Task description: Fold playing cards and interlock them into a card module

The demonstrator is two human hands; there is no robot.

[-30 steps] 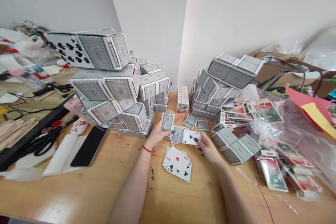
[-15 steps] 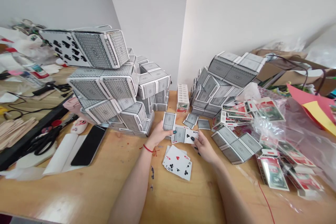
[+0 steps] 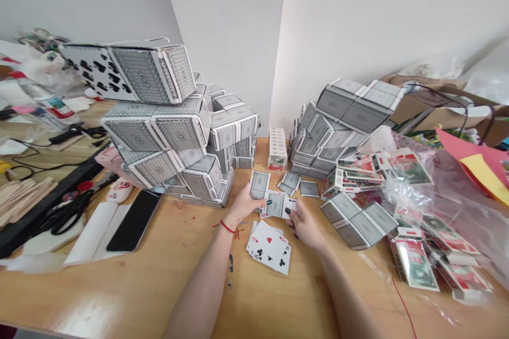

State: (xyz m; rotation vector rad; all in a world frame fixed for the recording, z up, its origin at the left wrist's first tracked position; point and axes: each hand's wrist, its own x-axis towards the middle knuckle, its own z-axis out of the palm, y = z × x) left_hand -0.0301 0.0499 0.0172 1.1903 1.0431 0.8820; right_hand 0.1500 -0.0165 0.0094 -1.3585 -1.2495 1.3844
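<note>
Over the wooden table (image 3: 119, 296), my left hand (image 3: 247, 205) is closed on a folded piece made of grey-backed playing cards (image 3: 267, 196), one card standing up above my fingers. My right hand (image 3: 304, 225) pinches a face-up clubs card (image 3: 289, 204) and presses it against that piece from the right. A small pile of face-up cards (image 3: 269, 248) lies on the table just below both hands. A thin red string circles my left wrist.
A tall stack of card-built blocks (image 3: 167, 127) stands at the left and a lower stack (image 3: 338, 122) at the right. Loose card boxes (image 3: 417, 265) and plastic wrap crowd the right side. A phone (image 3: 133, 220), scissors (image 3: 66, 214) and white paper lie at left.
My right hand has slid the clubs card leftward, further into the folded card piece, so less of its face shows. My left hand has shifted slightly right with the piece.
</note>
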